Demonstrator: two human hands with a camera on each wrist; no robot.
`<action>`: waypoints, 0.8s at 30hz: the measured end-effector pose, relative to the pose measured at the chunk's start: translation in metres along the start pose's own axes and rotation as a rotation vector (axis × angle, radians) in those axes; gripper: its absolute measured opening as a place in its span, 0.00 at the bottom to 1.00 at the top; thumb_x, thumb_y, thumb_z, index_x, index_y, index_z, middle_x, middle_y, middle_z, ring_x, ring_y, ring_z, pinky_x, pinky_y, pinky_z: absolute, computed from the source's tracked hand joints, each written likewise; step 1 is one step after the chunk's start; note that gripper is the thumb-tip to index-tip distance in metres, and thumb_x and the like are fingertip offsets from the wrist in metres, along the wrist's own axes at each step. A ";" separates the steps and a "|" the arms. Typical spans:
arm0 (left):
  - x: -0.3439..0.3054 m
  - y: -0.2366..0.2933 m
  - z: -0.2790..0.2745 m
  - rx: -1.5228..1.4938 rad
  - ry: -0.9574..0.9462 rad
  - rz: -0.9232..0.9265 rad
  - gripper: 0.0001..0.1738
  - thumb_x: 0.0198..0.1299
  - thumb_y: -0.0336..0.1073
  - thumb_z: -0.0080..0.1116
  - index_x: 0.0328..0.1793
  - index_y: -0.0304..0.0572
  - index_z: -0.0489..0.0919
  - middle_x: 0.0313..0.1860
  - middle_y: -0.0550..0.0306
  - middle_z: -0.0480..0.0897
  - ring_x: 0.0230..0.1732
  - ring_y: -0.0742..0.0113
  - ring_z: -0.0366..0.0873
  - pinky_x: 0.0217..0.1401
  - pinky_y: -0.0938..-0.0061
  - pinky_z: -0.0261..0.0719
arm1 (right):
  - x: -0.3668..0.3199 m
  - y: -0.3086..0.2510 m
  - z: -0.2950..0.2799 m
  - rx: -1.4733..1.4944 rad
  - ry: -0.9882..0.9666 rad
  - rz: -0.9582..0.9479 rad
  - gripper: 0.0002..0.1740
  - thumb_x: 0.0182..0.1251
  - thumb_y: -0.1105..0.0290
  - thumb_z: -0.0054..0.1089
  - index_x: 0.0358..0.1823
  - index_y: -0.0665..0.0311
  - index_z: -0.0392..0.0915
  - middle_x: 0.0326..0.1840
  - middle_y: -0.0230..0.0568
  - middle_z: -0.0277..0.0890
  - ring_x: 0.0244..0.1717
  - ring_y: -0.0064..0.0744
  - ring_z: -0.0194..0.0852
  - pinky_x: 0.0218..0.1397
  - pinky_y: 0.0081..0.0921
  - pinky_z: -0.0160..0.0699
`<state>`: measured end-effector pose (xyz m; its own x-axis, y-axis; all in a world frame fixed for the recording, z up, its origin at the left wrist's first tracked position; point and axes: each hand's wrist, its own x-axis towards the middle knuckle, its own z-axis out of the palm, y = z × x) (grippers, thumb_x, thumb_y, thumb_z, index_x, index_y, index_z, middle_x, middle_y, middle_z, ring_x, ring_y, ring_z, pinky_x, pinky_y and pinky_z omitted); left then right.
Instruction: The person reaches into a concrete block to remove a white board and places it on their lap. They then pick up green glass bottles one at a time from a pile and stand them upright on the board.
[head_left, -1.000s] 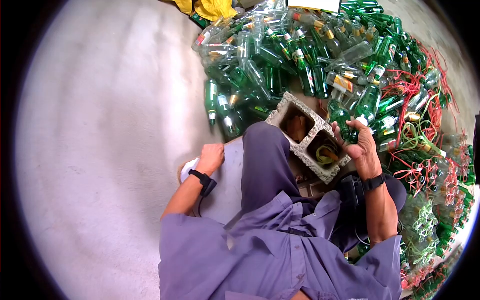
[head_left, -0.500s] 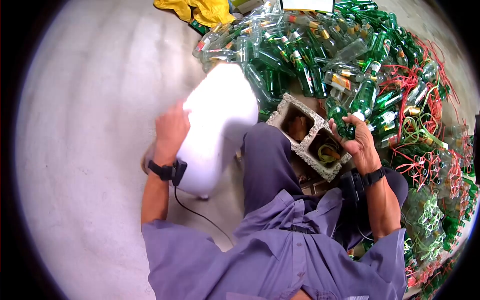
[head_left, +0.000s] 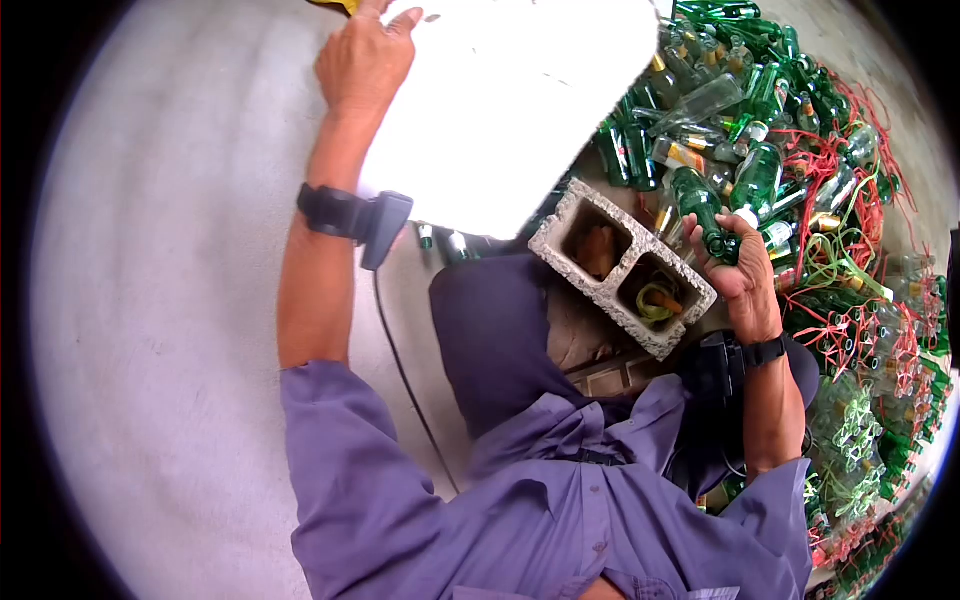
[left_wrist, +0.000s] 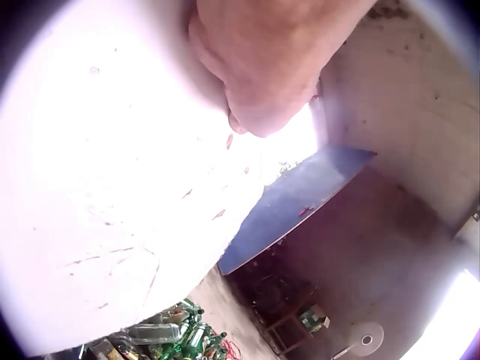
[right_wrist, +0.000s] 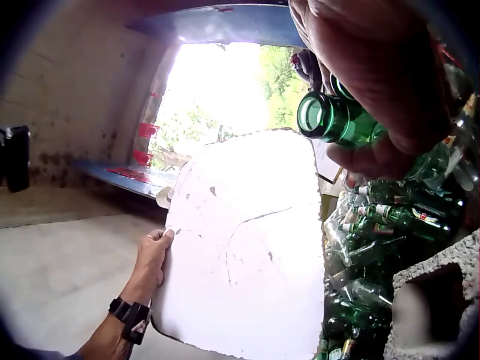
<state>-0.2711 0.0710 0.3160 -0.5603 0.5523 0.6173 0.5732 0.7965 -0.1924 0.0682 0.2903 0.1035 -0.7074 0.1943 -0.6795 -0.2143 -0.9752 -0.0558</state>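
Note:
My left hand (head_left: pixel 368 65) grips the left edge of a large white board (head_left: pixel 490 110) with rounded corners and scattered dark marks. In the right wrist view the board (head_left: pixel 560 60) stands raised and tilted, the left hand (right_wrist: pixel 152 253) pinching its side with the thumb on the near face. My right hand (head_left: pixel 742 278) holds green glass bottles (head_left: pixel 698 205) around their necks. Two open bottle mouths (right_wrist: pixel 313 114) poke out beside its fingers in the right wrist view. Just left of that hand lies a grey concrete block (head_left: pixel 625 275) with two hollows.
Beyond the block spreads a pile of loose green and clear bottles (head_left: pixel 705 100). Red plastic strips (head_left: pixel 825 175) lie over its right side. Bundles of bottles tied with strips (head_left: pixel 850 440) stand at the far right. Pale floor (head_left: pixel 180 300) stretches to the left.
The left hand has lifted the white board from beside the left knee and carried it forward, over part of the bottle pile. The right hand has shifted slightly right, still holding the bottles.

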 end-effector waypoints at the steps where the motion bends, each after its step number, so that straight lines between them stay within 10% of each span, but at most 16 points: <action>1: -0.005 0.006 0.010 -0.097 0.015 0.019 0.24 0.65 0.55 0.59 0.58 0.49 0.83 0.43 0.46 0.88 0.45 0.49 0.87 0.44 0.59 0.84 | -0.001 -0.001 0.002 0.007 -0.010 -0.020 0.16 0.64 0.82 0.54 0.50 0.68 0.62 0.53 0.62 0.69 0.49 0.57 0.77 0.43 0.38 0.90; 10: -0.132 0.062 0.131 -0.441 -0.487 -0.264 0.19 0.58 0.51 0.65 0.49 0.48 0.84 0.42 0.41 0.86 0.47 0.39 0.83 0.47 0.53 0.80 | 0.010 -0.037 -0.030 0.007 -0.002 -0.233 0.13 0.66 0.81 0.54 0.50 0.78 0.68 0.50 0.56 0.72 0.48 0.53 0.78 0.47 0.35 0.90; 14: -0.198 0.058 0.185 -0.532 -0.596 -0.391 0.20 0.60 0.52 0.59 0.46 0.45 0.83 0.42 0.38 0.84 0.47 0.35 0.81 0.48 0.49 0.77 | 0.016 -0.059 -0.047 -0.022 -0.072 -0.284 0.27 0.65 0.81 0.53 0.63 0.81 0.56 0.59 0.67 0.65 0.54 0.53 0.76 0.51 0.38 0.89; 17: -0.236 0.042 0.210 -0.454 -0.763 -0.476 0.19 0.62 0.50 0.54 0.46 0.45 0.83 0.44 0.38 0.84 0.48 0.34 0.79 0.50 0.50 0.76 | 0.011 -0.058 -0.039 0.009 -0.042 -0.288 0.15 0.66 0.78 0.56 0.52 0.78 0.67 0.55 0.62 0.72 0.51 0.54 0.78 0.49 0.34 0.89; 24: -0.301 0.037 0.258 -0.605 -0.712 -0.582 0.22 0.64 0.50 0.49 0.56 0.51 0.83 0.49 0.43 0.84 0.52 0.39 0.80 0.57 0.54 0.76 | 0.005 -0.034 -0.012 -0.013 -0.037 -0.224 0.16 0.67 0.80 0.55 0.55 0.71 0.68 0.57 0.64 0.71 0.51 0.55 0.78 0.48 0.36 0.88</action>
<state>-0.2359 -0.0026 -0.0738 -0.9451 0.3014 -0.1265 0.1984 0.8365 0.5107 0.0802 0.3231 0.0933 -0.6675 0.4099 -0.6217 -0.3602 -0.9084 -0.2122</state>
